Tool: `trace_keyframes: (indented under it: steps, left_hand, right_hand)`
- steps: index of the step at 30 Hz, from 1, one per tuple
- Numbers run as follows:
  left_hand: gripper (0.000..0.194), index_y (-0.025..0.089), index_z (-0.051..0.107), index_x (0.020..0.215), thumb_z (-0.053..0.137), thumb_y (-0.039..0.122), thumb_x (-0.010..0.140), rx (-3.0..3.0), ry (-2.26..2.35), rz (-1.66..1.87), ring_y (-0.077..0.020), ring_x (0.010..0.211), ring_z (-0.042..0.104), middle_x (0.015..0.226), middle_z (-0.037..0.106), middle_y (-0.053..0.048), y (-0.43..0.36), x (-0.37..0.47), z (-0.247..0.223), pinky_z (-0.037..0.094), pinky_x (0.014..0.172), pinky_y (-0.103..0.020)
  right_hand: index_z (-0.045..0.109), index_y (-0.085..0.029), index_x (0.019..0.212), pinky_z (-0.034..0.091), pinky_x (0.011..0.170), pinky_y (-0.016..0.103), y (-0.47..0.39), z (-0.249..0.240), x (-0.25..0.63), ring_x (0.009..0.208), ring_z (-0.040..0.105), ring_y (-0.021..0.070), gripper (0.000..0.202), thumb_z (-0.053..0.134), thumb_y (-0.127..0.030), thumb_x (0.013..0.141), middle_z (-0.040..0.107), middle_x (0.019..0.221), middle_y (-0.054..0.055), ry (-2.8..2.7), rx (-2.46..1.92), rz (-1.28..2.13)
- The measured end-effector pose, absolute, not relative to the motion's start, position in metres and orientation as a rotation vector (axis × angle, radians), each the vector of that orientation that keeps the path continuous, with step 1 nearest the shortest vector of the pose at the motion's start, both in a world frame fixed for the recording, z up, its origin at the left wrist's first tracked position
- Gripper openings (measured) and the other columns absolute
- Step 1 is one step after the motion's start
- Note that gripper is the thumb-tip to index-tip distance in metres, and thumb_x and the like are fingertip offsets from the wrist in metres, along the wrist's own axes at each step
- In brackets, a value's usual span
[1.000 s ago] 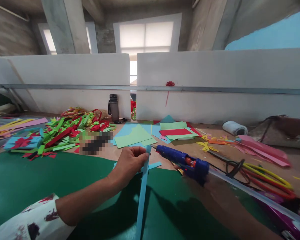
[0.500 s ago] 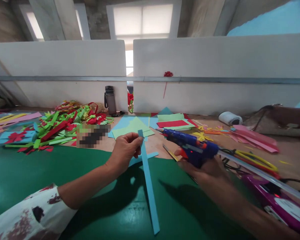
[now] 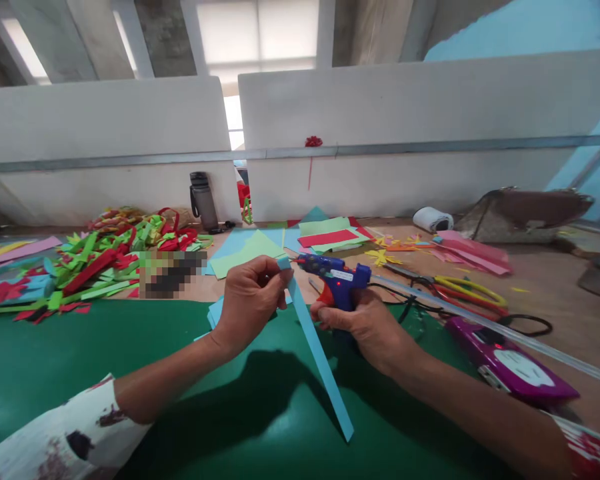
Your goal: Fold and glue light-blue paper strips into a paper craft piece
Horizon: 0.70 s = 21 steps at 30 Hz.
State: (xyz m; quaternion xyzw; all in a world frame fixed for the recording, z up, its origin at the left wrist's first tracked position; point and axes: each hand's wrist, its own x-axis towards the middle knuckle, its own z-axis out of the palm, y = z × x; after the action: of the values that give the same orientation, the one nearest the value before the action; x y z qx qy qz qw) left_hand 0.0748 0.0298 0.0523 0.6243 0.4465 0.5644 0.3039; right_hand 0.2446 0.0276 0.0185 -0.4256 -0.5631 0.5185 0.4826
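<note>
- I can't read any words or numbers here.
- The blue glue gun [image 3: 341, 291] in my right hand [image 3: 373, 328] has a white sticker [image 3: 342, 275] on its side, just above the handle. There are tiny dark marks on the sticker, but they are too small for me to read.
- The purple power strip [image 3: 489, 353] over on my right has a big white label [image 3: 526, 370] with rounded ends on it. I see some faint marks there, but they are too blurry for me to tell what they say.
</note>
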Motion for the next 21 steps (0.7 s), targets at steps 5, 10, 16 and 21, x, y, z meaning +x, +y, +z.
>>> trace_keyframes:
  steps: [5, 10, 16, 21]
  left_hand:
    - [0.015, 0.016, 0.054, 0.062, 0.06, 0.021, 0.075, 1.832, 1.201, 1.584, -0.0057, 0.036, 0.044, 0.04, 0.048, 0.007, 0.028, 0.078, 0.053, 0.032, 0.036, -0.015]
    - [0.013, 0.016, 0.056, 0.066, 0.057, 0.02, 0.078, 2.103, 1.248, 1.6, -0.0059, 0.037, 0.042, 0.042, 0.047, 0.007, 0.03, 0.079, 0.05, 0.033, 0.039, -0.017]
    - [0.002, 0.016, 0.06, 0.077, 0.057, 0.016, 0.077, 2.322, 1.255, 1.64, -0.0043, 0.044, 0.045, 0.059, 0.056, 0.004, 0.023, 0.078, 0.055, 0.036, 0.045, -0.016]
    - [0.016, 0.015, 0.056, 0.075, 0.053, 0.029, 0.081, 1.822, 1.189, 1.535, -0.0048, 0.042, 0.044, 0.056, 0.052, 0.004, 0.011, 0.075, 0.058, 0.035, 0.041, -0.016]
  right_hand:
    - [0.061, -0.016, 0.072, 0.046, 0.057, 0.027, 0.023, 0.022, 0.243, 0.057, 0.054, 0.0129, 0.022, 0.074, -0.026, 0.058, 0.06, 0.063, -0.001, -1.393, -1.008, 1.322]
    - [0.062, -0.016, 0.068, 0.041, 0.052, 0.023, 0.019, 0.025, 0.241, 0.053, 0.05, 0.0097, 0.016, 0.072, -0.016, 0.055, 0.058, 0.06, -0.003, -1.369, -1.078, 1.338]
    - [0.061, -0.015, 0.064, 0.039, 0.049, 0.02, 0.017, 0.027, 0.238, 0.051, 0.049, 0.008, 0.014, 0.07, -0.012, 0.054, 0.056, 0.056, -0.005, -1.3, -1.065, 1.362]
    - [0.059, -0.015, 0.061, 0.044, 0.05, 0.024, 0.035, 0.027, 0.241, 0.047, 0.053, 0.0112, 0.019, 0.074, -0.017, 0.051, 0.057, 0.051, -0.004, -1.001, -1.058, 1.182]
